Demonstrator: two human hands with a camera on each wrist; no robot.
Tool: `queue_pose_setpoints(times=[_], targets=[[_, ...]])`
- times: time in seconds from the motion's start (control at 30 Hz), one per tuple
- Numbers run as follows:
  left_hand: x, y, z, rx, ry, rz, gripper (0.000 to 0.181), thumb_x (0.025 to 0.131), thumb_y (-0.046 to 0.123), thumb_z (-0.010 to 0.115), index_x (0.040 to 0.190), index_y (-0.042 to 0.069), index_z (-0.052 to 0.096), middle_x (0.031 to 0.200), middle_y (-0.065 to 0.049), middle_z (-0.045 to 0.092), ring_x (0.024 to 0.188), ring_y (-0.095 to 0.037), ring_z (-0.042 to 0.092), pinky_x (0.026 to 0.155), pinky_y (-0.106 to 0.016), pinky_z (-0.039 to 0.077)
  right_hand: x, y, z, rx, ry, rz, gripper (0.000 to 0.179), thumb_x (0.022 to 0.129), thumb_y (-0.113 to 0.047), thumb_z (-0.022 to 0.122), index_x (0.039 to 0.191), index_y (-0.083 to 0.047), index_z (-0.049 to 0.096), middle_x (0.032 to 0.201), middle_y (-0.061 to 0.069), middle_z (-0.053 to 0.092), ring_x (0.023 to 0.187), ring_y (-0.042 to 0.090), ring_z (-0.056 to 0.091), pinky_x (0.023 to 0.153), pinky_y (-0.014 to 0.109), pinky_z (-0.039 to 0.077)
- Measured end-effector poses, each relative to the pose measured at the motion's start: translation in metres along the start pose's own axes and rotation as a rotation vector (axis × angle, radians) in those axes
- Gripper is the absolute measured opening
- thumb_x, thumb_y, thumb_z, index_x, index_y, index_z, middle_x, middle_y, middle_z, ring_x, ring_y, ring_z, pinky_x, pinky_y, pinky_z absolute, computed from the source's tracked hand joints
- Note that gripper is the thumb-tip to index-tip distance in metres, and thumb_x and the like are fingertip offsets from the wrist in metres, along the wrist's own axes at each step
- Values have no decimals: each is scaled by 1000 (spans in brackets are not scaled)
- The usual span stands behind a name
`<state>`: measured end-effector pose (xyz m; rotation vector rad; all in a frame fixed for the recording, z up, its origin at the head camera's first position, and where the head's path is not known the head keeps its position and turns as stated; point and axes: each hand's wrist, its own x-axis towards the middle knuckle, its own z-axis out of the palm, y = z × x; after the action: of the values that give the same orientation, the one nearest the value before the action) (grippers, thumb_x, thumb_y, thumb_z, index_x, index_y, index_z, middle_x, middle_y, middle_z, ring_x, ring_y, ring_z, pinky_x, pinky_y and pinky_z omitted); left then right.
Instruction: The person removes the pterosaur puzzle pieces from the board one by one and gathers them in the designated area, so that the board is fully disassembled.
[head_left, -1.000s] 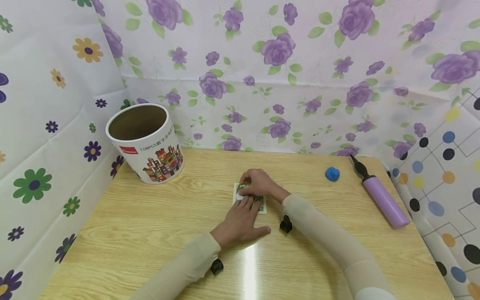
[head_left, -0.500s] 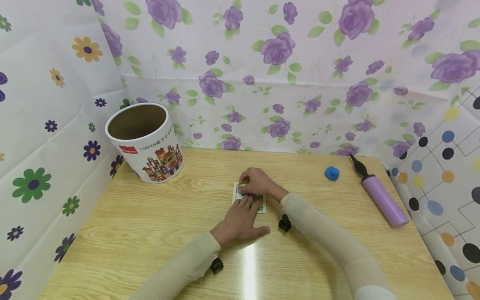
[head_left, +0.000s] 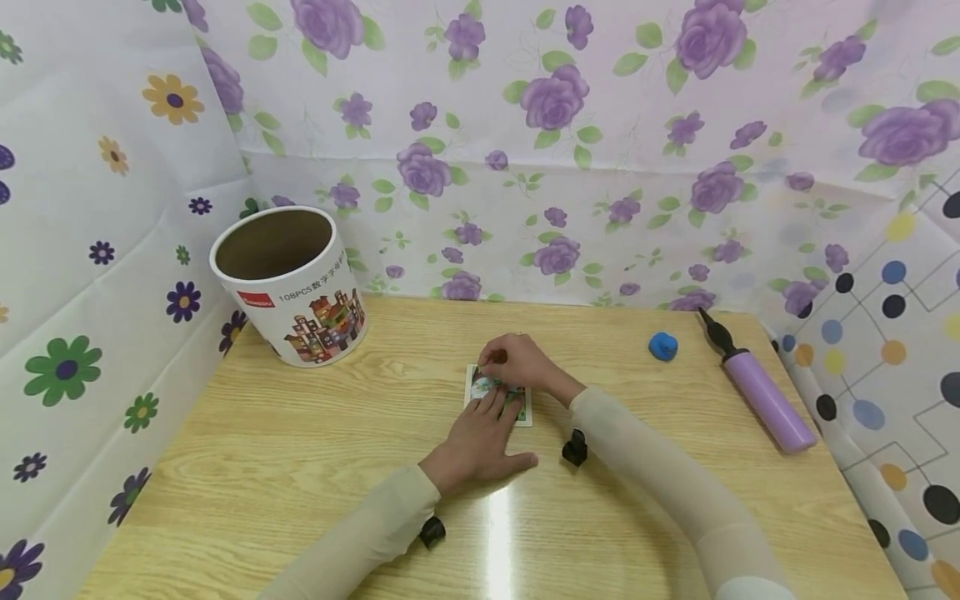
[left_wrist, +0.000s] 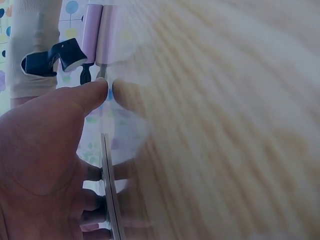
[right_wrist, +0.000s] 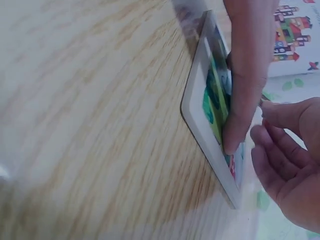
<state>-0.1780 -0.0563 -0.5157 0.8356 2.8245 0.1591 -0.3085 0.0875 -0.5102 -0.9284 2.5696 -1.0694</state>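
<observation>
A small flat picture board (head_left: pixel 527 419) with a white border and a colourful green-and-blue picture lies on the table. My left hand (head_left: pixel 480 442) rests on it from the near side, fingers straight and pressing on the picture, thumb stretched out to the right. At the far side of the board is my right hand (head_left: pixel 521 362), fingers bent and thumb close to the index finger. In the right wrist view, the thumb (right_wrist: pixel 282 115) pinches a small thin piece (right_wrist: pixel 261 103), mostly hidden, just beside a left finger. Much of the picture is covered by the hands.
A large white tub (head_left: pixel 288 287) with printed toy blocks stands at the back left. A small blue toy (head_left: pixel 663 347) and a purple hand pump (head_left: pixel 767 400) lie to the right on the wooden table (head_left: pixel 315 467). Flowered cloth (head_left: pixel 510 225) hangs behind.
My right hand's thumb and fingers have lifted slightly and shifted on the board's far part, so more of the picture shows. The left hand has stayed in place.
</observation>
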Motion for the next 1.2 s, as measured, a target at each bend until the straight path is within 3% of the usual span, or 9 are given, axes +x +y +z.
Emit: queue_pose_setpoints(times=[0.33,0.63,0.73,0.87,1.2], targets=[[0,-2,0,-26,-19,-10,96,95,76,42,165,14,20,170,-16,15,157,-31,17,123,-55,22,-19,5,-26,62,104,5,15,99,-17,69,111,-14,78,109,1,75,99,15,69,89,35,58],[0,-3,-1,-22,-7,-4,94,96,75,43,165,14,22,170,-16,16,157,-31,18,122,-55,26,-47,18,-54,37,177,67,15,99,-16,70,110,-11,79,106,5,75,89,17,73,79,34,61],[0,-3,0,-21,-1,-2,95,96,75,43,165,14,22,170,-16,16,156,-31,18,122,-55,27,-56,24,-60,32,185,89,16,99,-15,70,112,-10,78,108,7,75,89,19,73,77,33,60],[-1,-2,0,-22,4,-3,95,96,75,44,164,13,22,170,-16,16,156,-32,18,122,-55,26,-64,32,-66,11,192,110,17,98,-15,70,112,-9,78,109,8,74,95,22,71,84,31,58],[-1,-1,-2,-23,16,0,94,96,73,47,164,12,24,169,-17,18,156,-33,19,121,-55,28,-69,47,-68,-22,170,163,18,97,-12,71,111,-6,79,109,11,75,97,26,72,86,33,58]])
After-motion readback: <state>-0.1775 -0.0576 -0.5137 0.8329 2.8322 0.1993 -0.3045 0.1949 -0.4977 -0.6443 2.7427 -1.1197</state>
